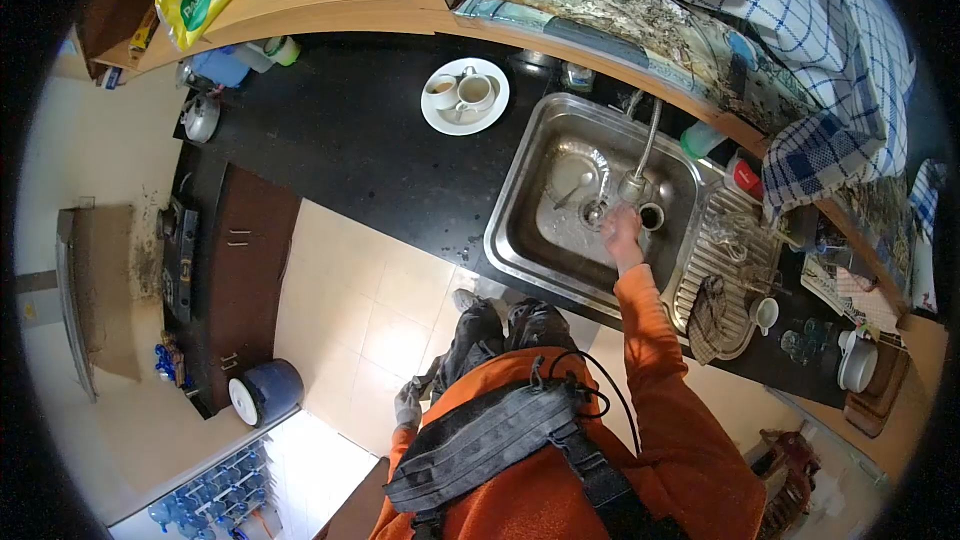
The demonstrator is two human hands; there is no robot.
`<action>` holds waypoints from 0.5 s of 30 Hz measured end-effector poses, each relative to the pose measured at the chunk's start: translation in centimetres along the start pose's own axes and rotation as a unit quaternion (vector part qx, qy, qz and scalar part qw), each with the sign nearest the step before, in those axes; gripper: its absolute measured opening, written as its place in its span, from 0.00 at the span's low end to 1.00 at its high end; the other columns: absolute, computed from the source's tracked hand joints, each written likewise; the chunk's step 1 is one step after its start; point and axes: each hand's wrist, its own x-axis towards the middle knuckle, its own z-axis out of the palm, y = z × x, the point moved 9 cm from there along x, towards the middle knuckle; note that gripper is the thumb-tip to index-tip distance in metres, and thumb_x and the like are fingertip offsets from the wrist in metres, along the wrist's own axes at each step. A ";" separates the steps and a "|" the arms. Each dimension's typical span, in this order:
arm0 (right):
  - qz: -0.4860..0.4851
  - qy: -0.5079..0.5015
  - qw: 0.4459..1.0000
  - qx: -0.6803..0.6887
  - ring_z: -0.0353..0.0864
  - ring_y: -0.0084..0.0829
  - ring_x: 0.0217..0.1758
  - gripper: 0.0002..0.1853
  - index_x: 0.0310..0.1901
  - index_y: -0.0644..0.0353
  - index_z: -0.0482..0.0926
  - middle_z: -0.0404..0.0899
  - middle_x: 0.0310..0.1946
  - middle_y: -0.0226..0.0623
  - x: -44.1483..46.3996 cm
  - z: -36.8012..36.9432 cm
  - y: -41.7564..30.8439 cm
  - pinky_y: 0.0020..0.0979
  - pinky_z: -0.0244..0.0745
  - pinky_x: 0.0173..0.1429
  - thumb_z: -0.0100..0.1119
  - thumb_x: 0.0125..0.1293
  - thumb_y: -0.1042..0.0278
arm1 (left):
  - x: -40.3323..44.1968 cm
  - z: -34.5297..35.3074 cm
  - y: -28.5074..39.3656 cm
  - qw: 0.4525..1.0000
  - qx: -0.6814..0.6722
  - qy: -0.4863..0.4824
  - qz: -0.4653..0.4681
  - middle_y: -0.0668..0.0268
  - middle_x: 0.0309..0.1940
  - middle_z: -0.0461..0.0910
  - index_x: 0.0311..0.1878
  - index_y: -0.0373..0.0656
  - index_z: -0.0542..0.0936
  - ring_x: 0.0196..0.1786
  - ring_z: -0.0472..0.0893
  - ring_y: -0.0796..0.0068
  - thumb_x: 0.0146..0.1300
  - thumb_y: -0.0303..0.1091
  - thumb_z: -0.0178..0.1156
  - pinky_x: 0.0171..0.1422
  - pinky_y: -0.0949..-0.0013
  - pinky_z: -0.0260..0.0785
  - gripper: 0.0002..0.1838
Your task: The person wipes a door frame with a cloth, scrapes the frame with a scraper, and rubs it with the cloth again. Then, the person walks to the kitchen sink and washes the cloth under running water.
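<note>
My right hand [622, 227] is inside the steel sink [520, 205], just below the tap outlet [632, 187], with its fingers stretched out. A white cup [651, 217] with a dark inside stands close beside that hand; any contact between them is unclear. A spoon [573, 191] lies on the sink bottom, left of the drain [593, 212]. Low by my left thigh, my left hand [407, 406] looks grey. Its fingers are too indistinct to read, and dark fabric lies close to it.
Left of the sink, a white plate [465, 125] holds two cups. Glassware, a brown cloth [707, 320] and another white cup [764, 313] are on the right side. Checked towels [830, 150] hang at the upper right. A blue bin [272, 392] stands on the floor.
</note>
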 end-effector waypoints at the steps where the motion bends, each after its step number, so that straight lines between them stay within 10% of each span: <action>1: -0.013 -0.001 1.000 -0.026 0.62 0.23 0.19 0.14 0.27 0.46 0.68 0.64 0.21 0.23 0.4 -0.2 -0.1 0.27 0.53 0.20 0.46 0.74 0.58 | 0.2 -0.3 -1.0 1.000 -0.020 0.000 0.005 0.63 0.50 0.86 0.58 0.34 0.82 0.53 0.82 0.71 0.80 0.45 0.51 0.63 0.66 0.73 0.23; 7: -0.118 -0.084 0.959 -0.245 0.76 0.27 0.28 0.07 0.46 0.50 0.75 0.78 0.38 0.30 11.9 -3.6 -5.5 0.34 0.72 0.30 0.46 0.73 0.66 | -0.8 -0.8 -0.7 0.998 -0.033 0.011 -0.045 0.62 0.50 0.86 0.58 0.33 0.82 0.54 0.83 0.70 0.80 0.48 0.52 0.63 0.65 0.73 0.24; 11: -0.195 -0.217 0.939 -0.183 0.82 0.30 0.34 0.25 0.68 0.49 0.74 0.83 0.53 0.36 21.1 0.4 -12.9 0.38 0.79 0.35 0.49 0.70 0.73 | -2.4 -1.8 -2.2 0.999 -0.050 0.021 -0.008 0.62 0.49 0.86 0.57 0.33 0.82 0.53 0.83 0.70 0.78 0.51 0.55 0.61 0.65 0.74 0.26; 13: -0.248 -0.157 0.870 -0.396 0.83 0.29 0.35 0.33 0.74 0.43 0.68 0.84 0.53 0.40 15.0 6.9 -16.0 0.36 0.79 0.32 0.54 0.67 0.74 | -3.5 -2.3 -2.7 0.999 -0.038 0.017 -0.013 0.62 0.49 0.86 0.57 0.33 0.82 0.52 0.83 0.70 0.78 0.53 0.55 0.61 0.65 0.74 0.27; 15: -0.384 -0.108 0.663 -0.633 0.83 0.28 0.36 0.37 0.77 0.41 0.64 0.84 0.51 0.45 14.6 11.5 -17.4 0.36 0.79 0.32 0.57 0.66 0.72 | -4.8 -3.2 -4.3 0.999 -0.040 0.021 -0.018 0.61 0.49 0.86 0.57 0.33 0.81 0.52 0.83 0.70 0.76 0.58 0.56 0.60 0.66 0.75 0.32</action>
